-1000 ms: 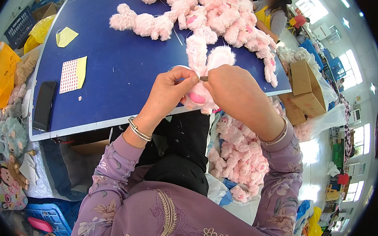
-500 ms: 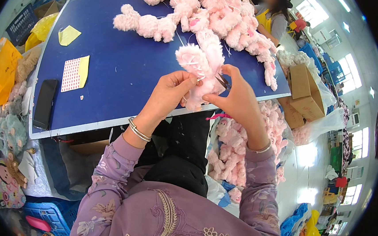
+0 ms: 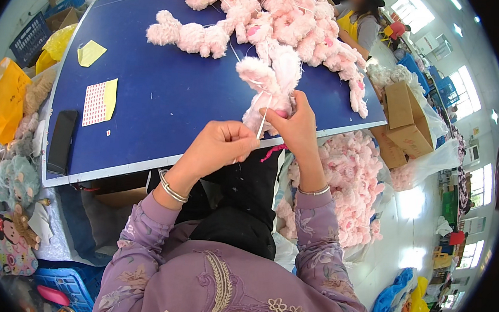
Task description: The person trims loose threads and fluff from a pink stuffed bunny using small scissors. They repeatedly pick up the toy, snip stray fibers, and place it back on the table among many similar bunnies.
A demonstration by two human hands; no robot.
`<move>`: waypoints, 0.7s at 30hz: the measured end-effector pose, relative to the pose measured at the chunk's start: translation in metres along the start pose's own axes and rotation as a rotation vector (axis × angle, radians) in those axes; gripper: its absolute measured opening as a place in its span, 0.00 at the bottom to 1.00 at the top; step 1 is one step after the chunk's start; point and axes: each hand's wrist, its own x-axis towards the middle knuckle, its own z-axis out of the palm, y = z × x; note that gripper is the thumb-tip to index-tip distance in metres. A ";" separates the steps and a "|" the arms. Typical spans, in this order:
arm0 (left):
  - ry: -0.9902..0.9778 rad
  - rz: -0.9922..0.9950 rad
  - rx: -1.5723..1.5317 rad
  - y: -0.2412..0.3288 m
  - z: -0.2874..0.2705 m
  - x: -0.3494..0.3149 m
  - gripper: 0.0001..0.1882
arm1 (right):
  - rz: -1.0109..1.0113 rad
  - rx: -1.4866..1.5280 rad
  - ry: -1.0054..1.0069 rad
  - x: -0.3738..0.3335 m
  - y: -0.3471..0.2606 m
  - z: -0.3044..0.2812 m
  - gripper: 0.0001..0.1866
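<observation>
A fluffy pink plush piece (image 3: 250, 112) with long ears lies near the front edge of the blue table, in front of a larger heap. My left hand (image 3: 227, 144) is closed, its thumb and forefinger pinching a white ribbon (image 3: 262, 123) drawn taut from the plush toward me. My right hand (image 3: 295, 127) grips the plush from the right, thumb pressed on its front. A bright pink cord (image 3: 273, 152) hangs under that hand. Any scissors in the right hand are hidden now.
A heap of pink plush pieces (image 3: 284, 18) covers the far table (image 3: 149, 89). At left lie a phone (image 3: 62, 141), a sticker sheet (image 3: 99, 102) and a yellow paper (image 3: 91, 53). More pink plush (image 3: 346, 187) fills a bag below right, near a cardboard box (image 3: 408, 118). A person (image 3: 362, 24) stands beyond.
My left hand has moved down toward me, pulling the ribbon out straight. My right hand has shifted left and down onto the plush, and the dark scissor blades seen there before no longer show.
</observation>
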 end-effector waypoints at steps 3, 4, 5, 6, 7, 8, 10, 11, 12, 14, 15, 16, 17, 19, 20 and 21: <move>-0.161 -0.024 0.012 -0.001 0.001 -0.013 0.05 | 0.018 0.024 0.009 0.000 -0.005 -0.002 0.30; -0.206 -0.026 0.025 0.000 0.004 -0.018 0.05 | 0.024 0.028 0.003 0.000 -0.003 -0.002 0.30; -0.251 -0.027 0.036 0.001 0.006 -0.021 0.05 | 0.029 0.031 -0.003 0.000 -0.003 -0.002 0.30; -0.349 -0.042 0.115 0.000 0.003 -0.021 0.05 | 0.038 0.044 -0.005 0.000 -0.003 -0.002 0.30; -0.476 -0.036 0.152 0.000 0.001 -0.020 0.05 | 0.047 0.057 -0.006 0.000 -0.003 -0.003 0.30; -0.500 -0.035 0.201 0.005 -0.002 -0.021 0.05 | 0.055 0.070 -0.008 0.000 -0.003 -0.003 0.31; -0.386 -0.036 0.210 0.013 -0.007 -0.013 0.05 | 0.047 0.052 0.022 -0.001 -0.003 -0.003 0.31; -0.245 -0.039 0.170 0.016 -0.009 -0.005 0.05 | 0.043 0.045 0.035 -0.002 -0.002 -0.002 0.31; -0.025 0.061 0.196 0.014 -0.011 0.005 0.06 | 0.028 0.049 0.041 -0.002 0.001 -0.001 0.31; 0.205 0.241 0.233 0.000 -0.019 0.037 0.09 | 0.002 0.053 0.054 -0.002 0.008 -0.001 0.31; 0.291 0.260 0.256 0.000 -0.022 0.047 0.09 | 0.014 0.061 0.045 -0.001 0.008 -0.001 0.31; 0.290 0.273 0.252 -0.001 -0.022 0.055 0.10 | 0.025 0.068 0.036 -0.001 0.008 -0.001 0.32; 0.286 0.285 0.246 -0.001 -0.020 0.063 0.11 | 0.039 0.073 0.028 -0.001 0.008 0.000 0.32; 0.280 0.288 0.227 -0.003 -0.014 0.073 0.15 | 0.029 0.075 0.039 -0.001 0.009 0.001 0.32; 0.272 0.277 0.214 -0.004 -0.009 0.077 0.18 | 0.028 0.075 0.048 -0.001 0.010 0.001 0.32; 0.265 0.266 0.201 -0.004 -0.005 0.080 0.21 | 0.042 0.069 0.046 -0.002 0.008 0.001 0.32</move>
